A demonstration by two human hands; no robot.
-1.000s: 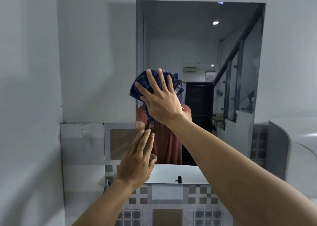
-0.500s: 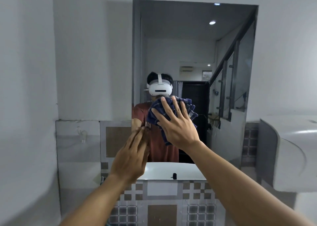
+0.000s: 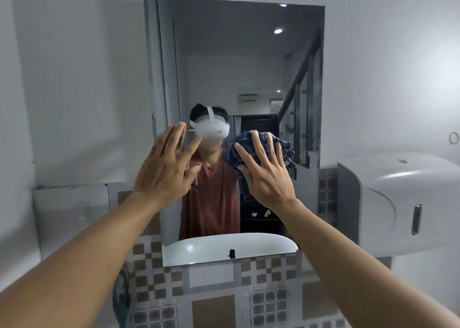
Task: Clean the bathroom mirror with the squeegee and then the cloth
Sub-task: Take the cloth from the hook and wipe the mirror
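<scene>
A tall rectangular mirror [image 3: 249, 61] hangs on the grey wall. My right hand [image 3: 267, 174] presses a dark blue checked cloth [image 3: 283, 150] flat against the glass at the mirror's right middle, fingers spread over the bunched fabric. My left hand [image 3: 166, 168] lies against the mirror's left edge with its fingers apart and nothing in it. No squeegee is in view. The glass reflects a person in a red shirt with a white headset.
A white paper dispenser [image 3: 398, 203] juts out from the wall right of the mirror. Checked brown and grey tiles [image 3: 214, 292] cover the wall below it. A white basin appears only as a reflection at the mirror's bottom.
My right hand has slid the cloth down and to the right across the glass. My left hand has risen along the mirror's left edge and spread its fingers. The camera has moved closer.
</scene>
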